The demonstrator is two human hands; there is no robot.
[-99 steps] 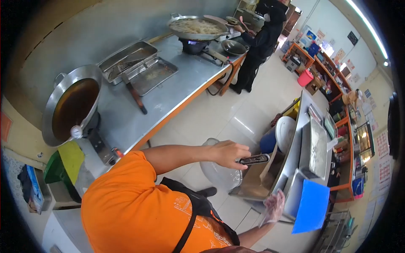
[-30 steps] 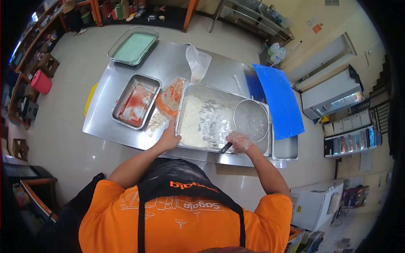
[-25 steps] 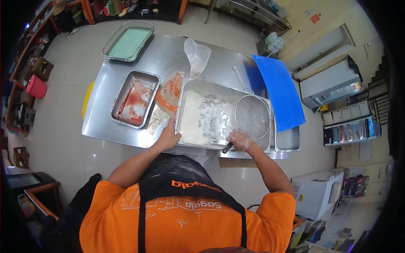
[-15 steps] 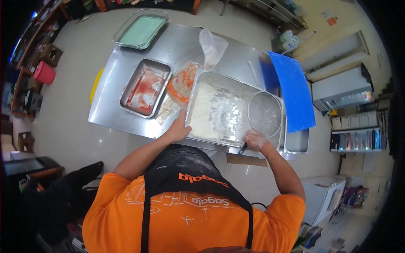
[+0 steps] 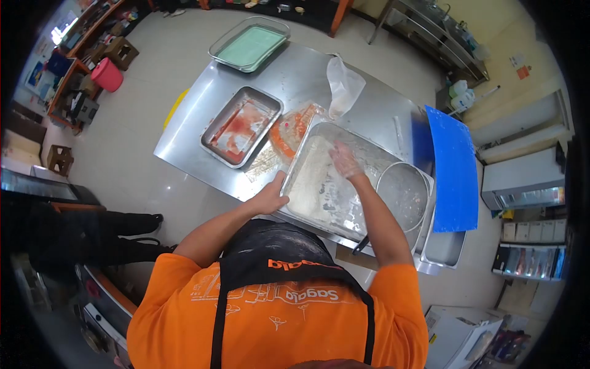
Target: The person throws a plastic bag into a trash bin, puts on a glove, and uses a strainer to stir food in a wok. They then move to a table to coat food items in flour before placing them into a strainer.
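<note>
My left hand (image 5: 268, 195) grips the left rim of a large metal tray (image 5: 294, 216), thumb over the edge. White flour (image 5: 310, 181) covers the tray's left part, with thinner streaks across the middle. My right hand (image 5: 345, 162), in a clear plastic glove, reaches into the tray near its far side. Its fingers are stretched toward the flour, and nothing shows in them. To the right of that forearm a round sieve (image 5: 402, 197) with a black handle rests in the tray, the handle sticking out over the near rim.
Left of the tray are a steel pan (image 5: 209, 142) with red residue and a plastic bag (image 5: 289, 132) with orange contents. A glass dish (image 5: 252, 49) with a green lid or filling and a clear bag (image 5: 344, 89) lie farther back. A blue sheet (image 5: 453, 172) stands at the right.
My right hand has let go of the sieve handle and moved left and away into the tray. The sieve stays in the tray. My left hand keeps its hold on the rim.
</note>
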